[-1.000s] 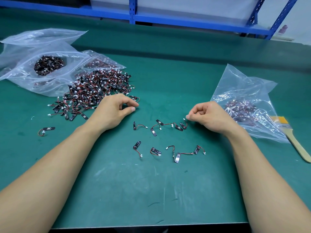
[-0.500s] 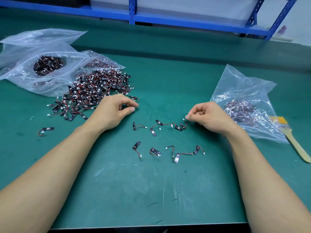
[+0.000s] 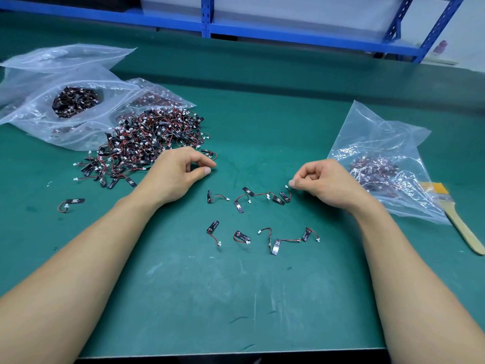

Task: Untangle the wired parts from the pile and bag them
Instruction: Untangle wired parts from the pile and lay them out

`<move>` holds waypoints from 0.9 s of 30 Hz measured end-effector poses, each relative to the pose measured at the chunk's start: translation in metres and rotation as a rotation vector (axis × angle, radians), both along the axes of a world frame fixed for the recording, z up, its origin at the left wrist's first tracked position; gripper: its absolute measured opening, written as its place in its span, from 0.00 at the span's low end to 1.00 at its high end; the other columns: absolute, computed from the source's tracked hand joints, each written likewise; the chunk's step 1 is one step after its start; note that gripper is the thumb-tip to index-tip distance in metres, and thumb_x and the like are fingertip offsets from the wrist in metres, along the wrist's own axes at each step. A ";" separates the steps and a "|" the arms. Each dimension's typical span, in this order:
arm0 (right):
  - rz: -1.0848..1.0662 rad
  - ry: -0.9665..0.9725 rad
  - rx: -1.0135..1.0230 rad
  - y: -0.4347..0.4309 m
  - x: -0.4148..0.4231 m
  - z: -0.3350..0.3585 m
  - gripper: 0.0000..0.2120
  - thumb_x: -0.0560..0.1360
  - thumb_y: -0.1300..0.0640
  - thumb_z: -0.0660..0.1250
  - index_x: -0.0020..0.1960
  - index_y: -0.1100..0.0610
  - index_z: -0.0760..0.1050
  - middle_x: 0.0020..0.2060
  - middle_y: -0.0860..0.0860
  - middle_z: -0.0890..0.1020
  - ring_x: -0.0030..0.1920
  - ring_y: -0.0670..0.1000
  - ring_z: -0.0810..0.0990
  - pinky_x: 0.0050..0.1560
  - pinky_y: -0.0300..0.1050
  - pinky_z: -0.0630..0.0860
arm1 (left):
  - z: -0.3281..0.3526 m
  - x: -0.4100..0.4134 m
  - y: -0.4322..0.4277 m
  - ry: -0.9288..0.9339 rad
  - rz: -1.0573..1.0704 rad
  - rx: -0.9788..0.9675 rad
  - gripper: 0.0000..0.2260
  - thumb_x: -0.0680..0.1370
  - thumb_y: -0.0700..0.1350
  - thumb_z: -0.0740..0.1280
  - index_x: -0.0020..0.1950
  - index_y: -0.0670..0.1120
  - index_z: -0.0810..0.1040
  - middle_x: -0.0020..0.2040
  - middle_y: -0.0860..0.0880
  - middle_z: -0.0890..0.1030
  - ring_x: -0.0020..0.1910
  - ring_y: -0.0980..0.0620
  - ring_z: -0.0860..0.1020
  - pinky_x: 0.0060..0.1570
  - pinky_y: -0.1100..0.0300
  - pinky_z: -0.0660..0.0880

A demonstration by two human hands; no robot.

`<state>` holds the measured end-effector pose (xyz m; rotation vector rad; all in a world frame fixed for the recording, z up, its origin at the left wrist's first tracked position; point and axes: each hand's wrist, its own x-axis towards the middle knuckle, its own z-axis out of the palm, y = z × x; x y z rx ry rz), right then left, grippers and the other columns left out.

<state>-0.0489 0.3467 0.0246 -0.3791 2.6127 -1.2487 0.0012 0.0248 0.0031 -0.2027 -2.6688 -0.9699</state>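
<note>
A big tangled pile of wired parts (image 3: 149, 143), small black boards with red-black leads and white plugs, lies at the left on the green mat. My left hand (image 3: 178, 172) rests at the pile's right edge with fingers loosely curled and nothing in it. Several separated parts (image 3: 262, 197) lie in two loose rows between my hands. My right hand (image 3: 328, 182) is curled into a fist on the mat; its thumb tip sits right beside the white plug of the rightmost part (image 3: 286, 194), with no grip visible. A clear bag (image 3: 380, 137) holding sorted parts lies just right of that hand.
Two more clear bags (image 3: 39, 114) with parts lie at the far left behind the pile. One stray part (image 3: 73, 202) sits alone at the left. A wooden-handled brush (image 3: 456, 219) lies at the right edge. A blue rack (image 3: 207, 19) runs along the back.
</note>
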 end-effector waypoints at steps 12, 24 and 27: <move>0.020 0.030 0.008 -0.001 0.000 0.001 0.12 0.73 0.54 0.76 0.36 0.58 0.78 0.24 0.50 0.66 0.27 0.50 0.60 0.29 0.41 0.59 | 0.001 0.000 0.000 -0.001 -0.005 -0.032 0.06 0.77 0.44 0.72 0.52 0.52 0.86 0.36 0.70 0.74 0.32 0.58 0.69 0.35 0.72 0.65; 0.025 0.034 0.005 -0.001 0.001 0.002 0.11 0.73 0.54 0.76 0.37 0.59 0.79 0.26 0.52 0.66 0.29 0.51 0.60 0.31 0.42 0.58 | 0.004 0.002 0.003 -0.004 0.008 -0.028 0.06 0.77 0.44 0.72 0.52 0.52 0.86 0.34 0.59 0.72 0.31 0.57 0.69 0.35 0.72 0.64; 0.023 0.028 0.008 -0.001 0.001 0.002 0.11 0.73 0.54 0.76 0.37 0.59 0.79 0.26 0.53 0.67 0.30 0.52 0.61 0.32 0.43 0.58 | 0.003 0.002 0.003 -0.008 0.011 -0.030 0.06 0.77 0.44 0.72 0.52 0.52 0.86 0.34 0.58 0.72 0.31 0.57 0.69 0.35 0.72 0.65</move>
